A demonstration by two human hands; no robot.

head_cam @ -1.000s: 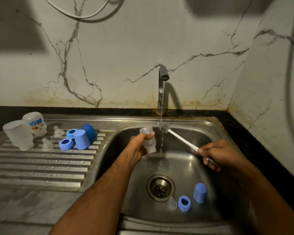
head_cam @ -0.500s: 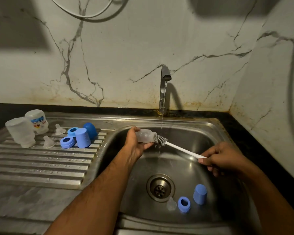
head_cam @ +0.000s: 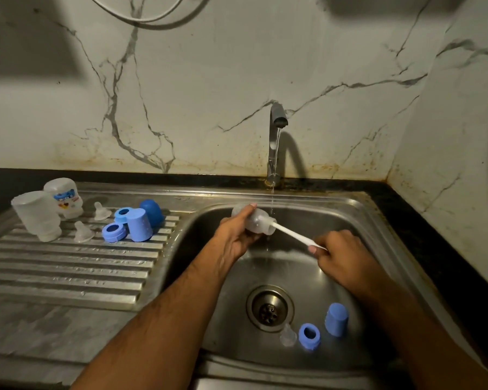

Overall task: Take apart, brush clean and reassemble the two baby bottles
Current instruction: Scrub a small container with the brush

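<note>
My left hand (head_cam: pixel 237 237) grips a small clear bottle (head_cam: pixel 258 222) lying on its side over the sink basin (head_cam: pixel 350 226), its mouth to the right. My right hand (head_cam: pixel 341 256) holds the white handle of a bottle brush (head_cam: pixel 289 234); the bristle head is inside the bottle and hidden. Down in the basin near the drain (head_cam: pixel 269 308) lie a clear teat (head_cam: pixel 288 334), a blue collar ring (head_cam: pixel 309 334) and a blue cap (head_cam: pixel 336 319). Two upside-down clear bottles (head_cam: pixel 38 215) (head_cam: pixel 65 197) stand on the drainboard.
The tap (head_cam: pixel 276 142) runs a thin stream just right of the bottle. On the ribbed drainboard (head_cam: pixel 68 266) sit two teats (head_cam: pixel 83 233), two blue rings (head_cam: pixel 114 232), a light blue cap (head_cam: pixel 139 225) and a dark blue cap (head_cam: pixel 152 212). A marble wall closes the right side.
The bottle went from upright to lying on its side, and my right hand pushed the brush head from under the water stream into the bottle's mouth.
</note>
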